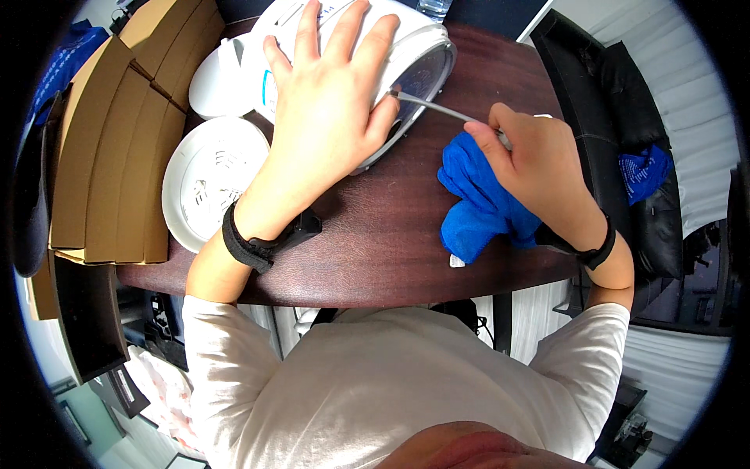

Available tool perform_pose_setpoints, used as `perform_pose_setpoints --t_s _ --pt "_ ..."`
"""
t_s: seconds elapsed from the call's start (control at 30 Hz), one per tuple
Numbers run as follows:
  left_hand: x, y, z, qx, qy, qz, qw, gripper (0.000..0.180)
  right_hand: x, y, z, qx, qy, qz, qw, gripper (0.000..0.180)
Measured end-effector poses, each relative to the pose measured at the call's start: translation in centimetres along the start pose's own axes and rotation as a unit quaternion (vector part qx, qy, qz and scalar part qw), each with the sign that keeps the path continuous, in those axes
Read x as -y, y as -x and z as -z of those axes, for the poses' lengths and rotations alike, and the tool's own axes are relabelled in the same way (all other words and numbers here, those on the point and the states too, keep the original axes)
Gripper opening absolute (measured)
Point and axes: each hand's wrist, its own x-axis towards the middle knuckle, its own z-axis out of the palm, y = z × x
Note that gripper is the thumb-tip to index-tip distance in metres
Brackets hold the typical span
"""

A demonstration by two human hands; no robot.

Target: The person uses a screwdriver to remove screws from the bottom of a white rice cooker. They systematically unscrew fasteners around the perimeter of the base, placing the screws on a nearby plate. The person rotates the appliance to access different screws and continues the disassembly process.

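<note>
A white, rounded appliance (332, 48) with a dark see-through window (431, 70) rests at the table's far side. My left hand (324, 113) lies flat on its shell, fingers spread. My right hand (539, 152) is closed around the handle of what looks like a screwdriver (437, 107). Its thin metal shaft points left, and the tip meets the window's rim beside my left thumb. The handle is mostly hidden in my fist. Just below my right hand, a crumpled blue cloth (480, 207) lies on the table.
Near my left forearm sits a round white dish (176, 187) with small pieces in it. A second round white part (212, 87) is behind it. Cardboard boxes (109, 156) line the left side of the dark wooden table (375, 250). To the right is a black sofa (633, 102) with blue fabric (645, 172).
</note>
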Motion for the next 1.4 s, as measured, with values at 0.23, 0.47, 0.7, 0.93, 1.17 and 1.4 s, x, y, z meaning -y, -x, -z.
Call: perform_pose_setpoints --t_s 0.23,0.47,0.7,0.93,1.17,1.4 --pt "0.2 -0.1 0.0 -0.002 -0.01 -0.004 1.0 0.064 0.0 0.4 -1.3 0.134 -0.243 -0.09 0.957 0.045" --pt "0.0 0.0 -0.2 -0.006 -0.009 0.002 1.0 0.064 1.7 0.9 -1.5 0.359 -0.592 -0.304 0.655 0.054" --pt "0.0 0.0 0.0 0.007 -0.011 0.004 1.0 0.064 0.5 1.4 -1.1 0.283 -0.494 -0.229 0.79 0.046" --pt "-0.1 0.1 0.1 0.005 -0.01 0.004 1.0 0.065 -0.5 1.1 -0.4 0.022 -0.061 -0.03 0.997 0.037" --pt "0.0 0.0 0.0 0.007 -0.01 0.005 1.0 0.067 -0.5 0.5 -0.8 0.002 -0.035 0.002 0.999 0.04" --pt "-0.1 0.0 0.2 0.005 -0.006 0.008 1.0 0.068 -0.4 0.3 -0.3 0.017 -0.02 -0.007 1.0 0.041"
